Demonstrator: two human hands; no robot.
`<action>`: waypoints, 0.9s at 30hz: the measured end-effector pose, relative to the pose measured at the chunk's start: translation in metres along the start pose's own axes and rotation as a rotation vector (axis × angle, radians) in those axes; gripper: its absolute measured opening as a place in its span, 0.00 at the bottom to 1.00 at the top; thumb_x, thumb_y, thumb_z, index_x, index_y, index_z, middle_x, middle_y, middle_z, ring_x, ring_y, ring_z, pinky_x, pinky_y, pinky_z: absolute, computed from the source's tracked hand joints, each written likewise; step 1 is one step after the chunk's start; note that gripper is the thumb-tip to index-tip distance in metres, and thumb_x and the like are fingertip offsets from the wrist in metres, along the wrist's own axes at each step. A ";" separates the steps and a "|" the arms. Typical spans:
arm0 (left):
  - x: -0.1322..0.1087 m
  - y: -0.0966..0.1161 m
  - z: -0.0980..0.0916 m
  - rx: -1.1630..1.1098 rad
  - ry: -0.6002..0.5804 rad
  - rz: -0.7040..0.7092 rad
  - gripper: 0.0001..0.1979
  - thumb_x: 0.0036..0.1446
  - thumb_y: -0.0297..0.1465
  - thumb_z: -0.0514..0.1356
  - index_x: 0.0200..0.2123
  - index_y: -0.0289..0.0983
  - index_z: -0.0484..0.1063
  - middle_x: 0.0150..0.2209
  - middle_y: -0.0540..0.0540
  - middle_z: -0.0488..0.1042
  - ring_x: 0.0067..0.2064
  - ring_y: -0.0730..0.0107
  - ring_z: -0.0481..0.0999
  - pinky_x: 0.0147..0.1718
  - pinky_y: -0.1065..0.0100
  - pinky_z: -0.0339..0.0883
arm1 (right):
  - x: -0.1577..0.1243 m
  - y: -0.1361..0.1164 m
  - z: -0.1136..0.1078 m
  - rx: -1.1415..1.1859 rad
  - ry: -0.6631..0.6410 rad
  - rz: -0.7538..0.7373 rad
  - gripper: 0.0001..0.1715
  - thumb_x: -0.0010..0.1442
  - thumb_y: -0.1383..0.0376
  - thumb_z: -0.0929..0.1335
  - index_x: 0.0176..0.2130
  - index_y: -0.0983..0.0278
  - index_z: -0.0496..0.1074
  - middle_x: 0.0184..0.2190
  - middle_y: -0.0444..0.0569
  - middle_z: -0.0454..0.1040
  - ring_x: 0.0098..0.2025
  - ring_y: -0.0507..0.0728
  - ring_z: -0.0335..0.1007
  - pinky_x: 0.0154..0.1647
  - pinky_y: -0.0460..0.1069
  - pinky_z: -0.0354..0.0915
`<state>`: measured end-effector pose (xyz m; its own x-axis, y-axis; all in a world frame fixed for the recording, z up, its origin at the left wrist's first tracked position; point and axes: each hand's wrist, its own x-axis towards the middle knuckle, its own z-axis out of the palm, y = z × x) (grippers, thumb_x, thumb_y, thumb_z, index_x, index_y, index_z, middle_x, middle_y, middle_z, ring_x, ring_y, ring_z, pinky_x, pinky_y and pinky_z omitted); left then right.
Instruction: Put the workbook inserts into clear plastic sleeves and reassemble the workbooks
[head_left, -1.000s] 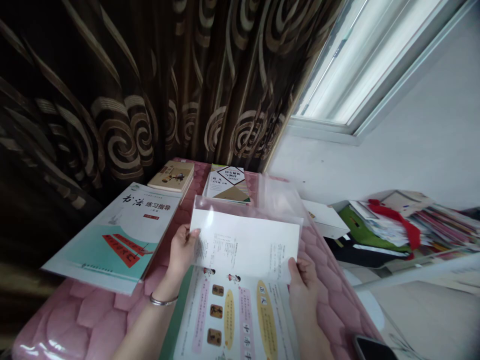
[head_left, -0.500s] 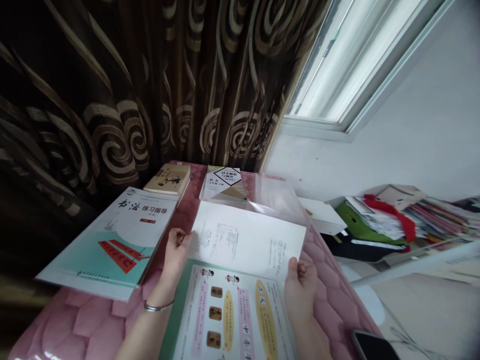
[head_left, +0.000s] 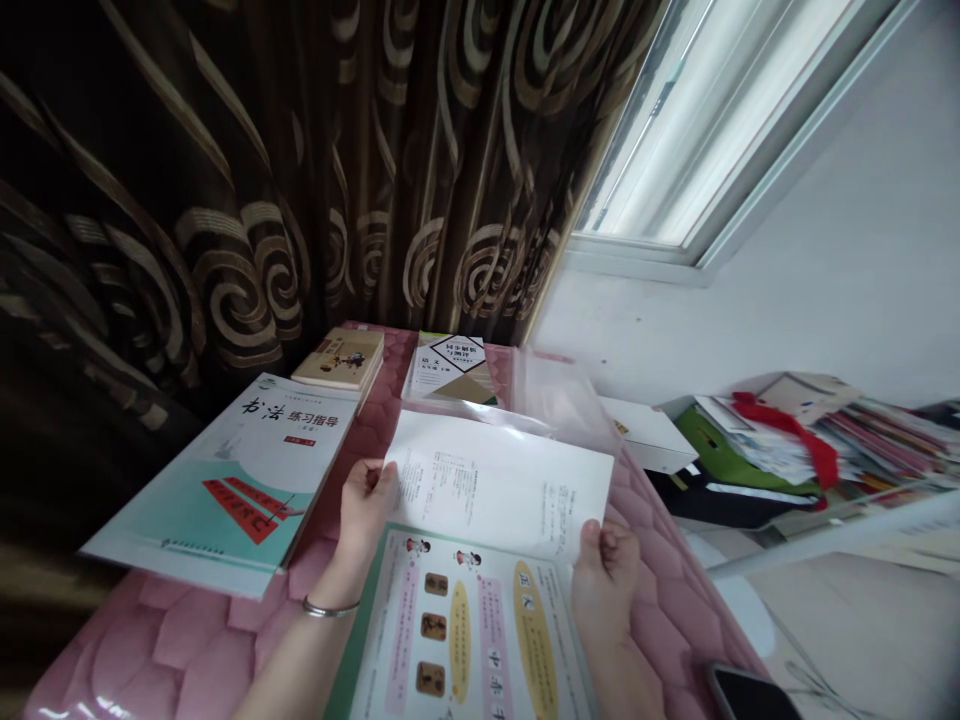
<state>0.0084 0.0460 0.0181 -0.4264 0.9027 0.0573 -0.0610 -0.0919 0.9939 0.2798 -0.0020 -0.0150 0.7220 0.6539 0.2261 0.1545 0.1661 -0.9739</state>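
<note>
An open book (head_left: pixel 472 640) with colourful printed pages lies in front of me, its green edge showing on the left. My left hand (head_left: pixel 366 505), with a silver bangle on the wrist, pinches the left edge of the book's white upper page (head_left: pixel 502 480). At that page's lower right edge, my right hand (head_left: pixel 606 565) is closed with thumb against curled fingers. The white page is raised and bends slightly along its top.
A calligraphy book (head_left: pixel 225 480) lies to the left, with a thick tan book (head_left: pixel 341 358) behind it. Beyond the page are another workbook (head_left: pixel 450 368) and clear plastic (head_left: pixel 555 390). A phone (head_left: pixel 750 692) rests at lower right. Pink quilted cloth (head_left: pixel 202 650) covers the table.
The view has shifted slightly. My left hand has moved a little to the right along with the page, whose top edge now bows more. Both hands keep their grip.
</note>
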 end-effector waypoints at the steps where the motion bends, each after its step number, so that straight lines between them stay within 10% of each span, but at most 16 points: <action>1: 0.000 0.001 0.000 0.003 0.012 -0.008 0.17 0.44 0.44 0.66 0.27 0.36 0.69 0.21 0.53 0.67 0.23 0.75 0.63 0.23 0.73 0.57 | 0.000 -0.001 0.000 0.002 0.003 0.000 0.22 0.54 0.45 0.70 0.34 0.59 0.64 0.28 0.41 0.69 0.29 0.54 0.66 0.31 0.49 0.62; 27: 0.005 0.012 -0.005 -0.175 -0.142 -0.083 0.25 0.40 0.43 0.70 0.39 0.35 0.71 0.28 0.50 0.73 0.29 0.70 0.72 0.30 0.70 0.64 | 0.003 0.019 -0.008 0.049 -0.040 0.041 0.16 0.54 0.52 0.72 0.35 0.59 0.66 0.30 0.42 0.72 0.30 0.57 0.68 0.32 0.51 0.65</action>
<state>0.0015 0.0471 0.0299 -0.2831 0.9591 0.0005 -0.2513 -0.0747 0.9650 0.2900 -0.0027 -0.0326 0.6997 0.6895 0.1873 0.0910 0.1740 -0.9805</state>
